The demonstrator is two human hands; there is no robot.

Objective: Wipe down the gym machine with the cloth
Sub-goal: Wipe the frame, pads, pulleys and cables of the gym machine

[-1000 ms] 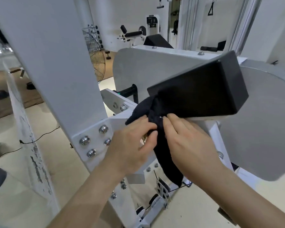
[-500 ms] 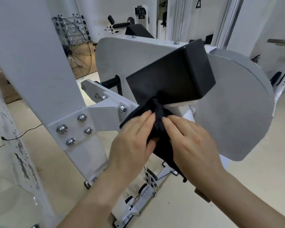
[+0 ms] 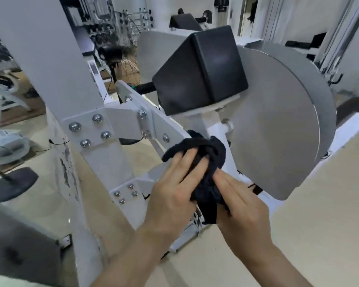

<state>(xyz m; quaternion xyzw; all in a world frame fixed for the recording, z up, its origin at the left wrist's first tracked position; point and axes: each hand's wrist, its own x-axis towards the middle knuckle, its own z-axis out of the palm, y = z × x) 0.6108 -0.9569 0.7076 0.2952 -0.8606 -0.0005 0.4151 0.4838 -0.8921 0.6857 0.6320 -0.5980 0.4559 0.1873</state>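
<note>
A bunched black cloth (image 3: pixel 203 152) sits against the white post of the gym machine (image 3: pixel 207 125), just below its black pad (image 3: pixel 199 69). My left hand (image 3: pixel 174 193) lies over the cloth's left side with long fingers laid on it. My right hand (image 3: pixel 240 199) holds the cloth's lower right, fingers running along it; a tail of cloth hangs down between both hands. A large grey round plate (image 3: pixel 278 125) stands right of the post.
A wide white upright (image 3: pixel 50 69) with a bolted bracket (image 3: pixel 89 129) rises at left. A fan stand's black round base (image 3: pixel 13 183) rests on the beige floor at far left. More gym machines stand in the back.
Both hands have carried the cloth down from the black pad's lower edge to the white post beneath it. My view has shifted, so the pad shows higher up.
</note>
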